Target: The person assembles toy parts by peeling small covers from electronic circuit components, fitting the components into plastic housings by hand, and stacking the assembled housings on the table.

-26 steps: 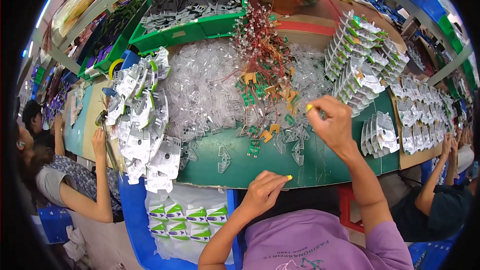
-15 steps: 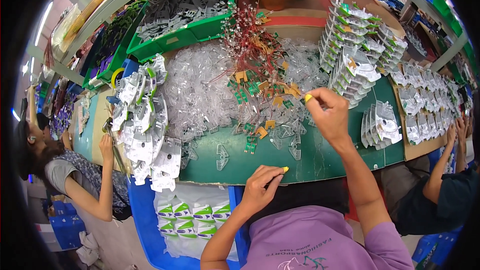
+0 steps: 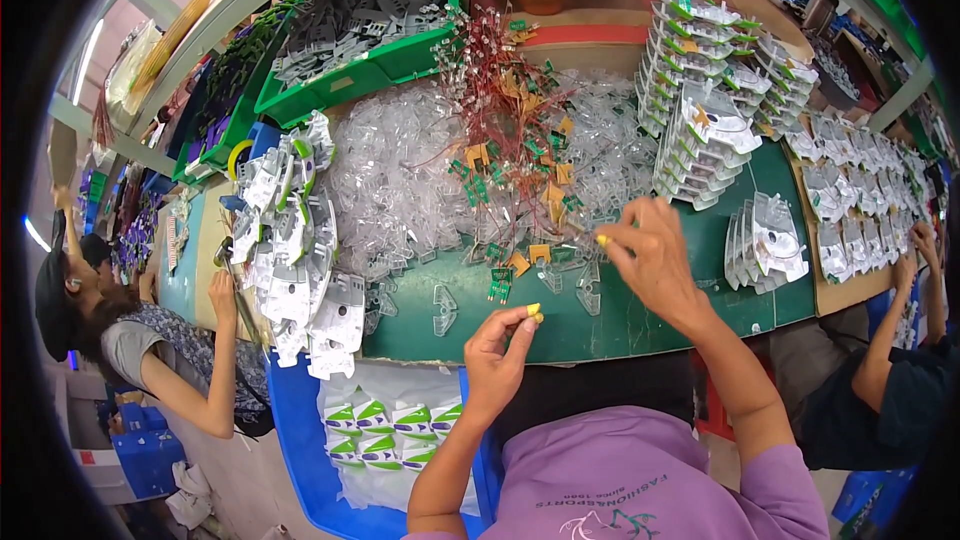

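My left hand [image 3: 497, 360] is above the table's front edge, thumb and yellow-capped index finger brought close together. Whatever lies between them, if anything, is too small to make out. At the near right side of a heap of clear plastic pieces [image 3: 395, 175], my right hand [image 3: 655, 258] reaches in, its yellow-tipped finger stretched out and the fingers a little apart. Single clear pieces [image 3: 588, 290] lie just below its fingertips. Between the hands and the heap are small green circuit boards [image 3: 500, 283] and orange tabs [image 3: 540, 253], some of them on red wires [image 3: 500, 90].
White-and-green plastic shells stand in a left stack [image 3: 290, 250] and a tall right stack [image 3: 700, 145], with a small stack [image 3: 765, 245] nearer. A green crate [image 3: 350, 80] of grey parts is behind. A blue bin [image 3: 290, 450] is below the table edge. Co-workers sit at both sides.
My right hand has come down and nearer, from over the orange tabs to the clear pieces, its fingers opening out. My left hand has shifted left and slightly up, thumb drawing near the index finger.
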A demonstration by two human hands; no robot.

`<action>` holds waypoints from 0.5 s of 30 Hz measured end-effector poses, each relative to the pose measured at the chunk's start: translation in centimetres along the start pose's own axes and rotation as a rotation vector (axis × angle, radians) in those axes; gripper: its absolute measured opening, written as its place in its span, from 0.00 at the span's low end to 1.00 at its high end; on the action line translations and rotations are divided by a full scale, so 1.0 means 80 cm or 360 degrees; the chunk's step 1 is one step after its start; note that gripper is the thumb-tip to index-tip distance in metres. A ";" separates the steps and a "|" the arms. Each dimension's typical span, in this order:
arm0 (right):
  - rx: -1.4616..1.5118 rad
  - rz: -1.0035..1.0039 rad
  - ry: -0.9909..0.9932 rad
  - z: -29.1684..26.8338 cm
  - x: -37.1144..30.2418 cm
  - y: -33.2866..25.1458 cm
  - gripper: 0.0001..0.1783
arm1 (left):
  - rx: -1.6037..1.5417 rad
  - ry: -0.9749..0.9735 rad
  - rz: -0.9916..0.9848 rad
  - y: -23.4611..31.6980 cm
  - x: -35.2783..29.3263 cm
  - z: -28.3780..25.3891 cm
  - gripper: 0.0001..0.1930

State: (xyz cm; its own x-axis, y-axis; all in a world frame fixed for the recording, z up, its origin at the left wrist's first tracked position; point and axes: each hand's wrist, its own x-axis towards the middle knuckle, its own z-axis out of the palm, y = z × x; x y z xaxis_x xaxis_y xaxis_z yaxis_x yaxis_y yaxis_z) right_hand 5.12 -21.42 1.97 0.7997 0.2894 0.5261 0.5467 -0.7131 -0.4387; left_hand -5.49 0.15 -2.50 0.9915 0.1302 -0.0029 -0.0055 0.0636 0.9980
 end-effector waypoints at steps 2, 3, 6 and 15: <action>-0.0373 0.0065 0.0037 -0.009 0.011 -0.003 0.09 | 0.0053 -0.0095 -0.0079 0.001 -0.002 0.004 0.08; -0.0538 0.0022 -0.0008 -0.011 0.018 -0.001 0.11 | 0.0054 -0.0098 -0.0083 -0.001 -0.003 0.005 0.08; -0.0253 0.0113 0.0380 -0.015 0.053 -0.009 0.11 | 0.0035 -0.0128 -0.0059 -0.008 -0.004 0.006 0.08; 0.0070 -0.0299 0.0423 -0.022 0.112 -0.025 0.14 | 0.0098 -0.0130 -0.0076 -0.009 -0.008 -0.014 0.08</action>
State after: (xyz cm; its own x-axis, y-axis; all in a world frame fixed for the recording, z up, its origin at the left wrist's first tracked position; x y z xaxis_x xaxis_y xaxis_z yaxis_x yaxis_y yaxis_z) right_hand 10.74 -18.55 8.81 0.5941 0.2322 0.7701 0.6934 -0.6332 -0.3439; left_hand -6.23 1.12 -3.25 0.9977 0.0476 -0.0480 0.0477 0.0063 0.9988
